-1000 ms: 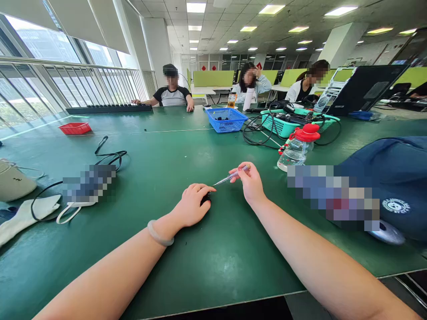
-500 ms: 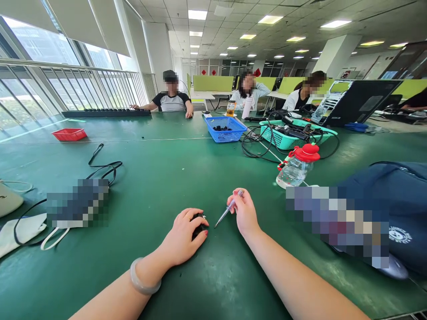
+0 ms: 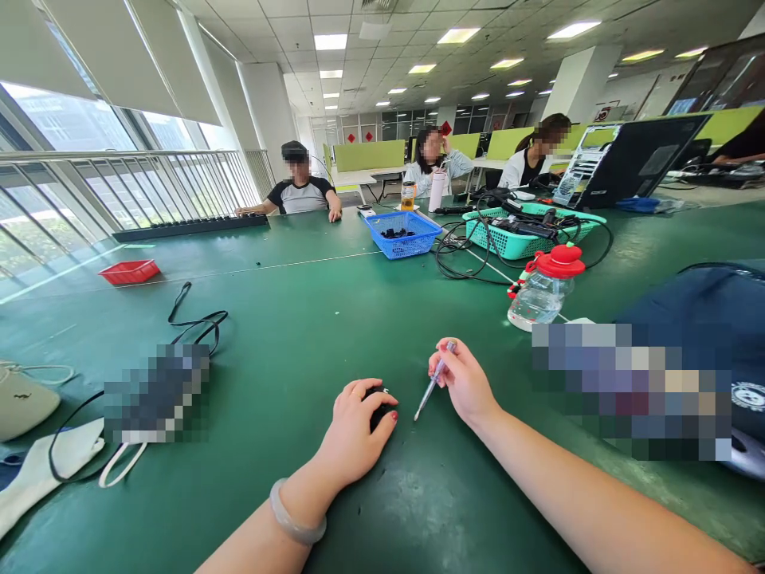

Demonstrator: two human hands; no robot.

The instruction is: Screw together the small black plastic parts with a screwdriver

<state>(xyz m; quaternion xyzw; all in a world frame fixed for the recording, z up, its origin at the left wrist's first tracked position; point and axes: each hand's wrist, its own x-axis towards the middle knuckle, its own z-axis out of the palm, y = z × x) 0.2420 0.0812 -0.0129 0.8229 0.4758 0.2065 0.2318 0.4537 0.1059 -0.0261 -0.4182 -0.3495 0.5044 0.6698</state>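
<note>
My left hand [image 3: 354, 434] is closed around a small black computer mouse [image 3: 378, 408] on the green tabletop, its palm and fingers covering most of it. To the right, my right hand [image 3: 469, 387] grips a slim screwdriver [image 3: 429, 391] by its translucent purplish handle. The metal shaft slants down and left, its tip just over the table and a short way from the mouse. A gap separates tip and mouse.
A water bottle [image 3: 541, 299] with a red lid stands ahead on the right, before a teal basket [image 3: 505, 245] of cables. Further out are a blue basket [image 3: 406, 249] and a red tray [image 3: 130, 273]. A dark backpack [image 3: 687, 299] lies right. People sit across the table.
The view has tilted and shifted, so both hands appear further right. The left hand stays on the mouse, and the right keeps hold of the screwdriver, its tip slightly further from the mouse.
</note>
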